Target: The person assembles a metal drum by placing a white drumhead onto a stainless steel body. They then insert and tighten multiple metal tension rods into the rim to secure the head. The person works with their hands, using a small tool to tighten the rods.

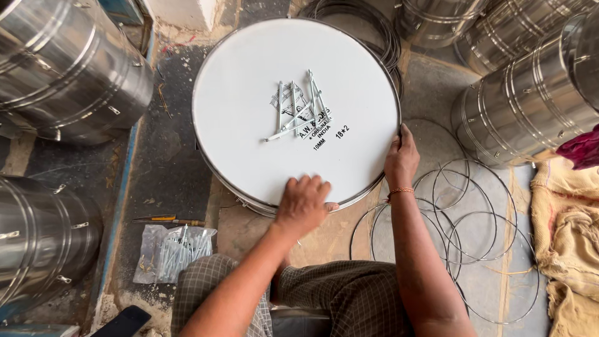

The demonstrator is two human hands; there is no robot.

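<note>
The round white drumhead [249, 112], metal-rimmed, lies on the floor among shiny steel drum shells [530, 93]. The left hand [304, 203] presses flat, fingers together, at its near edge; the right hand [401, 159] grips the right rim. Loose silver tension rods [298, 112] rest at its centre; thin wire hoops [474, 224] lie right.

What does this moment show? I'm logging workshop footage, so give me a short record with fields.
setting: floor workspace seen from above
main thing: round white drumhead on a metal drum
on it: loose metal rods
left hand: palm down on the drumhead's near edge
right hand: grips the rim at the right
nearby: steel drum shells, wire hoops, bag of rods
</note>
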